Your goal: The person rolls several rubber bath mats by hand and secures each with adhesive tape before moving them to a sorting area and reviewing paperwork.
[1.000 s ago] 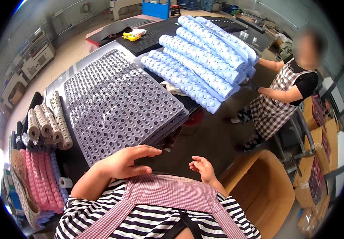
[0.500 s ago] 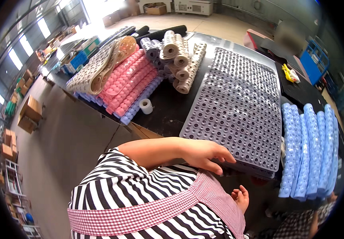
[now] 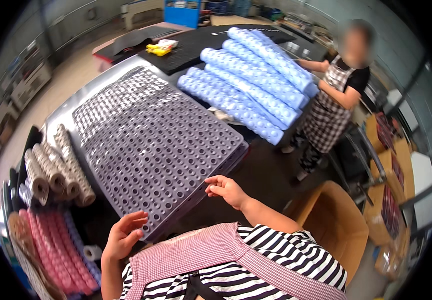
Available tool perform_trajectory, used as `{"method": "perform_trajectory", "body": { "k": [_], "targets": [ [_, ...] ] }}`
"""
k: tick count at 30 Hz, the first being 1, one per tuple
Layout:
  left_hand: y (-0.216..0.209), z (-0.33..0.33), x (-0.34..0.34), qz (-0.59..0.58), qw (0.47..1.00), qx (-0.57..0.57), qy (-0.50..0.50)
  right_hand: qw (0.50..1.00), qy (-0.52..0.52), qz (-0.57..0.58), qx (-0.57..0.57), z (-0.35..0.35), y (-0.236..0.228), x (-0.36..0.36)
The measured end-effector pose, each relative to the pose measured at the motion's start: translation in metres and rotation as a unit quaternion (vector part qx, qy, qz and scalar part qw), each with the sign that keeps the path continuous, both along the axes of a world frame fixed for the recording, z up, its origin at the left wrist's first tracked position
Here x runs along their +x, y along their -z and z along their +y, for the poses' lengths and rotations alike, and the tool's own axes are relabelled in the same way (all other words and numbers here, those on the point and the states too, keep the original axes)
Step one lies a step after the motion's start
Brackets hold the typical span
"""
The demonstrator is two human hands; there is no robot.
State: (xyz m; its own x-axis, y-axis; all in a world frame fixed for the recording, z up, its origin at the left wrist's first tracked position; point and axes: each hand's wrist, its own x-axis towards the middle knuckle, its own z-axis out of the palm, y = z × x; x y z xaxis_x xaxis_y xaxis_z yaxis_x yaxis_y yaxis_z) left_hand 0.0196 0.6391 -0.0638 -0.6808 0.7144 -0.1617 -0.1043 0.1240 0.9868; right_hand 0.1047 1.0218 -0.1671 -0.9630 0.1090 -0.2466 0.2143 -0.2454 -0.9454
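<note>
Your left hand (image 3: 123, 235): fingers spread wide, holding nothing, at the near corner of the grey mat stack (image 3: 156, 150) | your right hand (image 3: 228, 190): fingers loosely open, empty, just off the stack's near edge | stack lies flat on the tabletop (image 3: 271, 165), blue rolls (image 3: 251, 85) beyond, pink rolls (image 3: 51, 250) left.

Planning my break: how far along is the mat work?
Done: blue rolled mats and beige rolls lie piled. In hand: left hand touches the grey mat stack's near edge; right hand hovers open beside its corner. Left: that stack lies flat, unrolled.
</note>
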Motion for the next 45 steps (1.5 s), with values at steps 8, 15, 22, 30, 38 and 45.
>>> {"method": "perform_trajectory", "body": {
  "k": [8, 15, 22, 30, 38, 45],
  "targets": [
    [0.022, 0.076, -0.053, -0.061, 0.983, 0.063, 0.163, 0.976, 0.204, 0.044, 0.068, 0.051, -0.019, 0.074],
    [0.029, 0.205, -0.065, -0.077, 0.948, 0.074, 0.300, 0.924, 0.328, 0.112, 0.161, 0.189, -0.056, 0.090],
    [0.035, 0.340, -0.058, -0.119, 0.955, 0.089, 0.257, 0.777, 0.334, 0.164, 0.508, 0.369, -0.123, 0.016],
    [0.046, 0.464, -0.075, -0.201, 0.957, 0.084, 0.191, 0.652, 0.272, 0.041, 0.707, 0.555, -0.184, -0.104],
    [0.062, 0.575, -0.163, -0.274, 0.954, 0.106, 0.069, 0.602, 0.151, -0.230, 0.750, 0.545, -0.192, -0.165],
    [0.046, 0.722, -0.253, -0.194, 0.969, 0.041, -0.150, 0.688, 0.136, -0.133, 0.700, 0.564, -0.211, -0.145]
  ]
}}
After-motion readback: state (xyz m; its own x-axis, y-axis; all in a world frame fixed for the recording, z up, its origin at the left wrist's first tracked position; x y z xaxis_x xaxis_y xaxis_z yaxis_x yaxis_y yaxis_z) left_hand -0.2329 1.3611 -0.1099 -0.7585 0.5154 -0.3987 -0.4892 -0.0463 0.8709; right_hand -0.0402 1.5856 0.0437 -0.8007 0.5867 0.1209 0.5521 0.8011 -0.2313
